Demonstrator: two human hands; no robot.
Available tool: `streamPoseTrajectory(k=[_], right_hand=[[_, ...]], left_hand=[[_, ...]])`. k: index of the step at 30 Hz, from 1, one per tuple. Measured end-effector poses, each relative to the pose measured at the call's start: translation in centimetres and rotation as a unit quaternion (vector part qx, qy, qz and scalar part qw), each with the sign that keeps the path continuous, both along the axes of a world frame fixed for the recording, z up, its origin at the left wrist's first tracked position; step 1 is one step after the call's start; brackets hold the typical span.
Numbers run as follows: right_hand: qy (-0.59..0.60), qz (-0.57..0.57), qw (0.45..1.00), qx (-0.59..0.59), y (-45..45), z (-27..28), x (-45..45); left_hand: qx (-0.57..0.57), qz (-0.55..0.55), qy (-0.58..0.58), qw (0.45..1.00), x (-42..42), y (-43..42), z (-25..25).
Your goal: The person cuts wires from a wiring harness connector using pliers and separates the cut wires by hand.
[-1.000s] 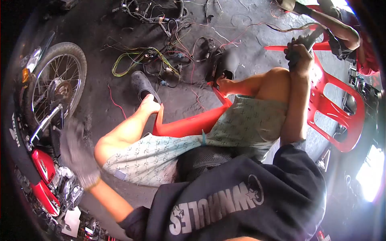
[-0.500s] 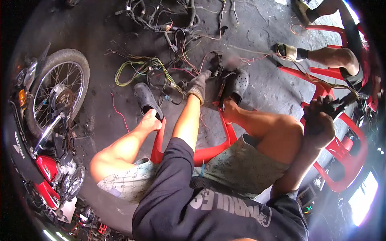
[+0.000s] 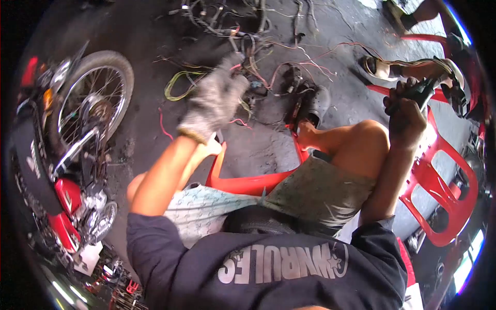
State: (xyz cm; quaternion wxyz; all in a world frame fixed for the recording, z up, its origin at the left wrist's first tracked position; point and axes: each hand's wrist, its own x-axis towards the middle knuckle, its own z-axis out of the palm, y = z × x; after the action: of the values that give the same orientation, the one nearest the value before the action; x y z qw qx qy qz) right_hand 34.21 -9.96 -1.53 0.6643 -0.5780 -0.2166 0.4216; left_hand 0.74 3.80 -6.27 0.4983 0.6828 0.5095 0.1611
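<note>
In the head view, the gloved left hand [image 3: 214,101] has drawn back from the floor beside the right clog [image 3: 317,106] — it hangs in front of the yellow-green wires [image 3: 169,89], near the wiring harness [image 3: 235,33] on the floor, so it is now away from that spot. Whether its fingers pinch a wire, I cannot tell. The right hand [image 3: 406,116] stays clenched around a dark, tool-like object [image 3: 424,89] — near the bundled wires [image 3: 408,62] alongside a co-worker's leg [image 3: 426,71].
</note>
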Motion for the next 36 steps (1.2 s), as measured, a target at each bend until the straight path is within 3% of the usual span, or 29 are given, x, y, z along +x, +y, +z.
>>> streamPoseTrajectory(k=[2,3,4,6,9,12,14,15,18,19,20,21,22,24,28,30,32,33,34,35,36], right_hand=[[-0.056,-0.021,0.997,-0.052,0.3,0.4,-1.2],[-0.097,-0.001,0.994,-0.056,0.4,0.7,-1.6],[-0.100,-0.019,0.994,-0.031,0.5,0.9,-2.6],[-0.119,-0.016,0.992,-0.031,0.2,1.1,-3.7],[-0.125,-0.025,0.991,-0.039,0.0,1.3,-5.1],[-0.145,0.006,0.987,-0.073,-0.4,1.1,-5.4],[-0.125,0.016,0.992,-0.019,-0.1,0.6,-5.6],[-0.121,-0.008,0.992,-0.018,0.2,-0.1,-5.5],[-0.123,-0.004,0.990,-0.075,0.3,-0.6,-4.6],[-0.262,0.028,0.963,-0.057,0.4,-4.5,0.4],[-0.396,0.056,0.916,-0.034,0.7,-8.2,4.3],[-0.242,0.023,0.969,-0.050,0.8,-6.0,1.6],[-0.082,-0.013,0.994,-0.069,0.6,-3.5,-1.0],[-0.083,-0.009,0.995,-0.049,0.3,-2.1,-2.6],[-0.103,0.006,0.994,-0.045,-0.3,-2.7,-2.3],[-0.067,0.002,0.998,-0.009,-0.1,-3.2,-1.8],[-0.131,-0.030,0.985,-0.112,-0.1,-7.4,2.3],[-0.261,0.007,0.960,-0.105,-0.3,-4.3,-0.7],[-0.214,0.014,0.974,-0.075,-0.1,-5.7,0.4],[-0.296,-0.020,0.945,-0.142,0.0,-3.9,-1.6],[-0.185,-0.003,0.972,-0.146,-0.4,-0.4,-4.3]], left_hand=[[0.300,-0.025,-0.030,0.953,-5.4,1.6,2.3],[0.274,0.038,-0.006,0.961,-6.8,0.6,6.8],[0.338,0.051,0.027,0.940,-8.9,0.9,9.2],[0.225,0.238,0.032,0.944,-11.7,-0.4,13.3],[0.158,0.329,0.034,0.931,-19.1,-2.3,15.1],[0.218,0.397,0.000,0.891,-25.4,-5.7,13.3],[0.301,0.390,0.024,0.870,-28.9,-8.2,12.2],[0.263,0.410,-0.038,0.873,-28.8,-10.0,12.3],[0.206,0.423,0.006,0.882,-32.1,-14.1,9.9],[0.208,0.436,0.010,0.875,-33.4,-15.6,8.8],[0.210,0.434,0.087,0.872,-34.8,-17.0,7.7],[0.209,0.426,0.162,0.865,-36.0,-17.9,6.9],[0.209,0.430,0.162,0.863,-37.4,-18.7,6.3],[0.292,0.323,0.315,0.844,-39.0,-19.9,5.7],[0.136,0.385,0.390,0.825,-43.1,-21.2,1.1],[0.112,0.337,0.403,0.843,-43.0,-21.0,1.1],[0.096,0.401,0.337,0.846,-43.7,-20.6,-1.1],[0.114,0.407,0.284,0.861,-43.7,-20.1,-1.6],[0.161,0.420,0.225,0.864,-46.0,-20.2,-4.7],[0.180,0.409,0.227,0.865,-46.9,-19.9,-5.7],[0.210,0.393,0.220,0.868,-46.5,-19.8,-5.5]])
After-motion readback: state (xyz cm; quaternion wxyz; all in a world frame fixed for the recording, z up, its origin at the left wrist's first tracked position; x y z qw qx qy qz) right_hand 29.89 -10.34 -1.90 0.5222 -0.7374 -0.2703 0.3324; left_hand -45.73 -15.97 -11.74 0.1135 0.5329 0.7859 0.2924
